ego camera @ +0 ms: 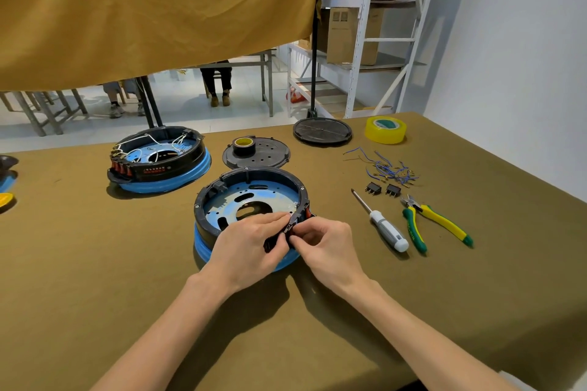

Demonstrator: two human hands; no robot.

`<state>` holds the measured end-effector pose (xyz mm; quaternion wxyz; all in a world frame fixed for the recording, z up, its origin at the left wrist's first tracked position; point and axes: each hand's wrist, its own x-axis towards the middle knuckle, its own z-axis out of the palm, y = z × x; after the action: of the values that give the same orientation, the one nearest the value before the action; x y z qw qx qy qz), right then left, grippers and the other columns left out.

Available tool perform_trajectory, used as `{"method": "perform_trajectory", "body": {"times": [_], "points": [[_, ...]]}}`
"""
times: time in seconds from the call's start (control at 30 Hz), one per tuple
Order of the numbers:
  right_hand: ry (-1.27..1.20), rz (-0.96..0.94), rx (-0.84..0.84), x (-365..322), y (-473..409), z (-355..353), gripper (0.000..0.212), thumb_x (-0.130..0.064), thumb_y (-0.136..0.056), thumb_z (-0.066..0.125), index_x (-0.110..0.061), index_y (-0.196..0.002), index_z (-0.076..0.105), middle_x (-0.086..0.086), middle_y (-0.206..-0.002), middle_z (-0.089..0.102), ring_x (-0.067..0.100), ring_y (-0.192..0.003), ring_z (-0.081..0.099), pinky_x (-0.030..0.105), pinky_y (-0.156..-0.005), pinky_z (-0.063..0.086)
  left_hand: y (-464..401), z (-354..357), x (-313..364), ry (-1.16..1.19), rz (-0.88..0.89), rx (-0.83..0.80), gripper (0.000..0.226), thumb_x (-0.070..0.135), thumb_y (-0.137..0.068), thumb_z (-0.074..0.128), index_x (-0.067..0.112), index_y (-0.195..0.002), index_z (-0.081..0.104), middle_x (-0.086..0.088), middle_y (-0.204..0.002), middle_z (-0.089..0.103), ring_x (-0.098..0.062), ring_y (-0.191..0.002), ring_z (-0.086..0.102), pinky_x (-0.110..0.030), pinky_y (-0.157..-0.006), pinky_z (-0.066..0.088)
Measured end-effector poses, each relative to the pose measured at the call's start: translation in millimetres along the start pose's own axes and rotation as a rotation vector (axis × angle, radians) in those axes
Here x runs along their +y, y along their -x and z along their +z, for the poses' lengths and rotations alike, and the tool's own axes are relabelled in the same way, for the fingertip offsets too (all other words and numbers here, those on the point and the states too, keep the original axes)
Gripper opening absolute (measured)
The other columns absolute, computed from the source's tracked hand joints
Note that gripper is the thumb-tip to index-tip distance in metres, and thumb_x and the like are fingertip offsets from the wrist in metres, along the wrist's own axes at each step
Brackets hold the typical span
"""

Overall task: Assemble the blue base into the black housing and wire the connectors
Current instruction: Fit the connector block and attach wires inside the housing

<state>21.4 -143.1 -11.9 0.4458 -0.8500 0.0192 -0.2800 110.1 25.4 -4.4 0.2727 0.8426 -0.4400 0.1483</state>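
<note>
Olive cloth covers the worktop [95, 263], where the black housing [247, 178] sits on its blue base [203, 247], both hands at its near rim: left hand [251, 244] grasping the wall, right hand [324, 243] pinching a small black part [291, 225] there.

On my table I count two round assemblies, each a black ring on a blue base: one under my hands [251, 200] and one wired at the back left [158, 162]. There are two flat black round lids [266, 155] [322, 130], two rolls of tape, one black [243, 146] and one yellow [385, 129], two small black switches [373, 189] [393, 190], one screwdriver [382, 224], one pair of pliers [435, 220], and one heap of blue wires [389, 168], too tangled to count.
</note>
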Motion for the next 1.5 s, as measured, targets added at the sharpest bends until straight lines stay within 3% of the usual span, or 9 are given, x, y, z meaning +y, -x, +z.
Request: {"method": "perform_trajectory", "body": {"times": [0.27, 0.5, 1.03, 1.17, 1.27, 1.37, 1.5], "points": [[0.024, 0.033, 0.031, -2, 0, 5, 0.016, -0.01, -0.09, 0.076, -0.013, -0.105, 0.079, -0.006, -0.091, 0.074, 0.0, -0.088, 0.067, 0.013, -0.076, 0.054, -6, -2, 6, 0.02, -0.013, 0.024, 0.046, 0.052, -0.097, 0.05, 0.027, -0.13, 0.07, 0.012, -0.129, 0.07, -0.002, -0.118, 0.065, -0.02, -0.098, 0.052], [0.02, 0.056, 0.042, -6, 1, 4, 0.015, -0.01, -0.091, 0.075, -0.011, -0.105, 0.08, -0.003, -0.09, 0.075, 0.002, -0.084, 0.068, 0.015, -0.075, 0.056, -9, -1, 11, -0.04, -0.002, 0.066, 0.035, 0.04, -0.097, 0.065, 0.022, -0.125, 0.074, 0.006, -0.124, 0.073, -0.008, -0.113, 0.07, -0.031, -0.095, 0.059], [0.04, 0.038, -0.009, 6, -12, -8, 0.018, -0.012, -0.091, 0.075, -0.014, -0.109, 0.079, -0.007, -0.095, 0.074, 0.0, -0.087, 0.068, 0.015, -0.076, 0.057, -24, 2, 23, -0.044, -0.111, 0.078, 0.034, 0.041, -0.096, 0.067, 0.024, -0.125, 0.074, 0.007, -0.121, 0.075, -0.009, -0.113, 0.069, -0.028, -0.097, 0.057], [0.237, 0.086, 0.128, 28, -45, -46, 0.018, -0.012, -0.095, 0.068, -0.015, -0.11, 0.077, -0.004, -0.102, 0.074, 0.0, -0.085, 0.065, 0.013, -0.076, 0.052, -34, -1, 19, 0.113, -0.216, 0.009, 0.027, 0.048, -0.097, 0.058, 0.03, -0.106, 0.078, 0.018, -0.098, 0.075, 0.0, -0.092, 0.068, -0.03, -0.082, 0.06], [0.525, 0.292, 0.19, 57, -87, -78, 0.024, -0.018, -0.1, 0.06, -0.013, -0.119, 0.073, 0.007, -0.119, 0.07, 0.02, -0.102, 0.066, 0.032, -0.083, 0.053, -57, -1, 16, 0.244, -0.351, -0.066, 0.032, 0.054, -0.098, 0.052, 0.031, -0.097, 0.074, 0.02, -0.092, 0.073, 0.002, -0.09, 0.067, -0.035, -0.086, 0.059], [0.758, 0.518, 0.037, 87, -116, -97, 0.033, -0.028, -0.105, 0.05, -0.004, -0.123, 0.064, 0.02, -0.136, 0.051, 0.04, -0.114, 0.059, 0.045, -0.089, 0.051, -73, 5, 10, 0.177, -0.349, -0.177, 0.036, 0.056, -0.1, 0.05, 0.031, -0.11, 0.073, 0.017, -0.101, 0.073, -0.002, -0.096, 0.067, -0.037, -0.09, 0.058], [0.879, 0.583, -0.128, 111, -129, -103, 0.029, -0.027, -0.106, 0.05, 0.0, -0.114, 0.059, 0.024, -0.141, 0.04, 0.045, -0.12, 0.052, 0.048, -0.093, 0.048, -70, 15, 3, 0.134, -0.315, -0.216, 0.037, 0.059, -0.101, 0.043, 0.038, -0.117, 0.069, 0.021, -0.102, 0.07, 0.0, -0.094, 0.065, -0.039, -0.086, 0.059]]}}
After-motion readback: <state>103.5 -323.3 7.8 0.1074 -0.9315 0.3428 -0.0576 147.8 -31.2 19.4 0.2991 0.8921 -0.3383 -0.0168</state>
